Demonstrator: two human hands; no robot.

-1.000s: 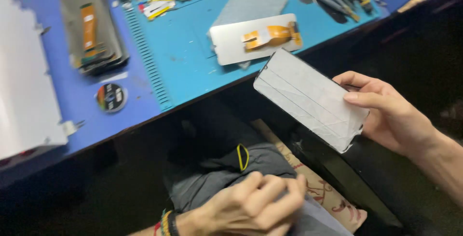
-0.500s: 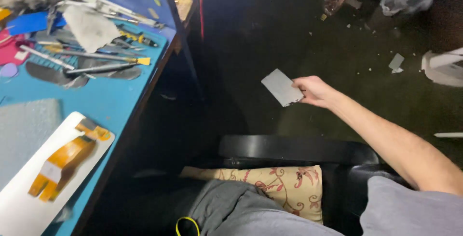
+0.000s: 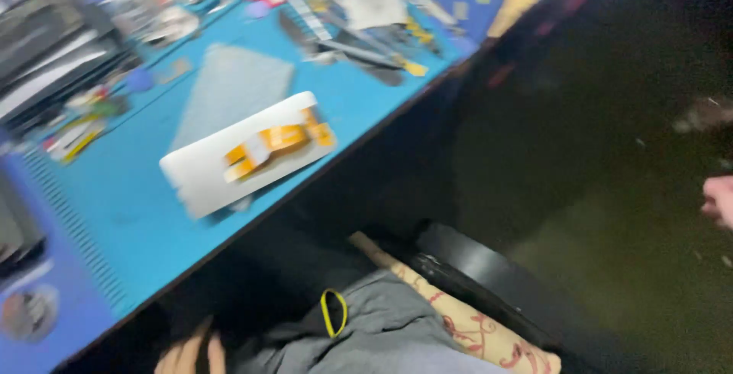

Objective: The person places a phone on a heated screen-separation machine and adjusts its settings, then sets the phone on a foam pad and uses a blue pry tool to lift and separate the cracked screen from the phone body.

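**Hands Off the Bench: White Display Panel Lying Unheld on the Mat**

The view is motion-blurred; fine detail is unreliable.

Right hand: only its fingers show, at the right edge of the frame, out over the dark floor and well apart from the bench. They look loosely curled. Nothing can be seen in them, but whether the grip is closed or apart cannot be told.

Left hand: only fingertips show at the bottom edge, just beside the grey trousers on the lap. Its grip cannot be told either.

Work item: the white display panel, with an orange flex cable across it, lies flat on the blue work mat near the front edge, partly over a grey sheet. Neither hand touches it.

Surroundings: tweezers and small tools are scattered along the mat's far side. A black seat with a patterned cushion sits below the bench.

Judged step: between operations, with both hands away from the panel. Any further handling of the panel calls for bringing the right hand across to the bench and taking the panel by its edges, clear of the flex cable.
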